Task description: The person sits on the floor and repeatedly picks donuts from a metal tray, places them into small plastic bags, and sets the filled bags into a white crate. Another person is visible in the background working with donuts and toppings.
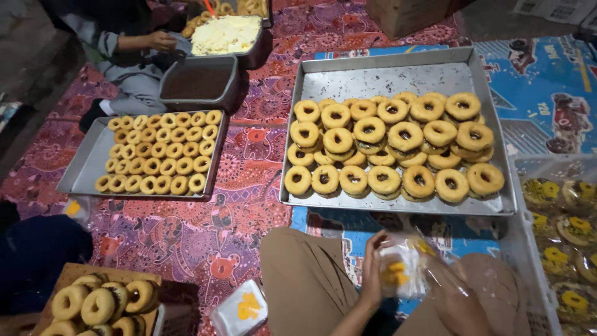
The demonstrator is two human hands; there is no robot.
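My left hand [373, 267] and my right hand [457, 298] both hold a clear plastic bag [404, 264] with a yellow print, low in the view over my knees. The bag looks blurred. Just beyond my hands lies a large metal tray [385, 71] with several filled ring doughnuts [392, 146] stacked in rows.
A second metal tray [84, 168] of small doughnuts lies at left. A person [127, 43] sits beyond it by pans of dark and pale filling. A crate [563, 230] of bagged doughnuts stands at right. More doughnuts rest on a board [93, 298] at bottom left, on a patterned mat.
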